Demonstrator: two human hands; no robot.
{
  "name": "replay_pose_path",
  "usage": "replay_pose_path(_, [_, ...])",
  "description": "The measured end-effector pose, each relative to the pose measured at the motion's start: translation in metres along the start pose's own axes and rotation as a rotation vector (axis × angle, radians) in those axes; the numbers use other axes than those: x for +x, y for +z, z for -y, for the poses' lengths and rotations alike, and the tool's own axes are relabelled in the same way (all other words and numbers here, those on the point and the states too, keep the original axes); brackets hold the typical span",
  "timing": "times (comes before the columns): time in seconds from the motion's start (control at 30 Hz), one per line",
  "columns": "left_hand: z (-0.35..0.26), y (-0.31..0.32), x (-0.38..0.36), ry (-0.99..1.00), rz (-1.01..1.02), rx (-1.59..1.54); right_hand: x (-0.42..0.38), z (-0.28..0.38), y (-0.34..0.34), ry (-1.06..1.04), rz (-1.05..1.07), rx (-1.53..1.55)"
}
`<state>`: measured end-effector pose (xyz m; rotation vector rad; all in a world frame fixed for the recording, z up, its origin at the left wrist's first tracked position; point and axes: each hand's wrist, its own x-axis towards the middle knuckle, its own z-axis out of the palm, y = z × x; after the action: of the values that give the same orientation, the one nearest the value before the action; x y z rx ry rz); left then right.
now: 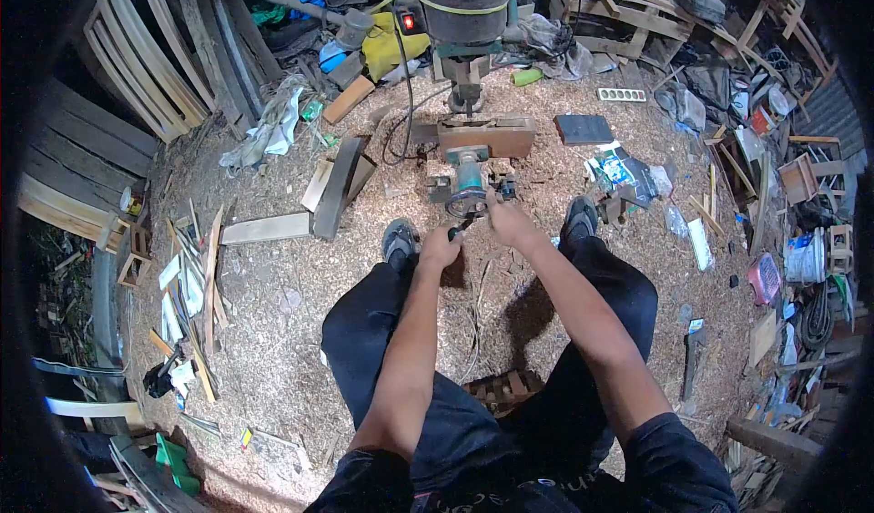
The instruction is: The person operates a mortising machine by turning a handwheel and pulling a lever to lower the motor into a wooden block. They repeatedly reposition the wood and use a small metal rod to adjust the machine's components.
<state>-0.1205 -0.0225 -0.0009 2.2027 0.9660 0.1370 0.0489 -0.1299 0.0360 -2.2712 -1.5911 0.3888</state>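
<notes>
A floor-standing drilling machine (462,8) with a dark motor housing rises ahead of me, its bit pointing down over a brown wood block (501,138). The block sits at the far end of a green metal vise (469,175). At the vise's near end is a handwheel (466,206). My left hand (440,247) is closed around a black handle (462,228) just below the wheel. Against the wheel's right side, my right hand (512,223) has its fingers curled on the rim; its fingertips are partly hidden.
Wood shavings cover the ground. Planks (266,229) lie left of the machine and a dark block (584,130) lies right. A power cord (407,103) hangs by the machine. A power strip (621,95) and a pink basket (765,278) are at the right, among scrap wood.
</notes>
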Motion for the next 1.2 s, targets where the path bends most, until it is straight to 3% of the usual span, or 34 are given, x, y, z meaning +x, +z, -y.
replay_pose_path(0.13, [-0.011,0.003,-0.006,0.061,0.015,-0.091,-0.002,-0.012,-0.017,0.002,0.046,0.246])
replay_pose_path(0.2, [-0.012,0.0,-0.001,-0.06,0.137,-0.171,0.005,-0.025,-0.019,0.022,0.068,0.389])
replay_pose_path(0.23, [-0.012,-0.002,0.002,-0.122,0.199,-0.21,0.013,-0.039,-0.01,0.059,0.017,0.332])
replay_pose_path(0.3, [-0.011,-0.005,0.004,-0.046,0.171,-0.216,0.02,-0.068,0.012,0.138,-0.076,0.219])
replay_pose_path(0.4, [0.001,0.006,0.007,0.119,0.051,-0.232,0.019,-0.093,0.035,0.305,-0.283,0.426])
replay_pose_path(0.47, [0.012,0.019,0.01,0.138,0.001,-0.202,0.017,-0.095,0.053,0.263,-0.449,0.286])
replay_pose_path(0.5, [-0.001,0.01,0.005,0.055,0.022,-0.175,0.019,-0.095,0.06,0.238,-0.532,0.214])
replay_pose_path(0.6, [-0.005,0.005,0.006,-0.048,0.108,-0.167,0.034,-0.09,0.074,0.376,-0.457,0.296])
replay_pose_path(0.7, [0.004,0.013,0.006,0.085,-0.03,-0.166,0.046,-0.086,0.079,0.513,-0.406,0.563])
replay_pose_path(0.8, [-0.016,-0.004,0.003,-0.123,0.126,-0.171,0.045,-0.142,0.155,0.739,-0.443,1.445])
replay_pose_path(0.83, [-0.019,-0.007,0.003,-0.126,0.127,-0.163,0.058,-0.176,0.214,0.684,-0.685,1.297])
replay_pose_path(0.93, [-0.02,-0.008,0.003,-0.175,0.14,-0.099,0.052,-0.148,0.161,0.95,-0.479,0.968])
replay_pose_path(0.97, [-0.019,-0.006,0.001,-0.129,0.093,-0.108,0.049,-0.129,0.142,0.848,-0.564,0.992])
replay_pose_path(1.07, [-0.009,0.002,0.003,-0.021,0.042,-0.163,0.07,-0.155,0.196,0.863,-0.592,1.051])
replay_pose_path(1.1, [-0.01,0.002,0.003,-0.043,0.05,-0.144,0.068,-0.141,0.168,0.97,-0.497,1.054])
replay_pose_path(1.2, [-0.016,0.0,0.001,-0.079,0.054,-0.103,0.068,-0.129,0.147,0.879,-0.501,0.928])
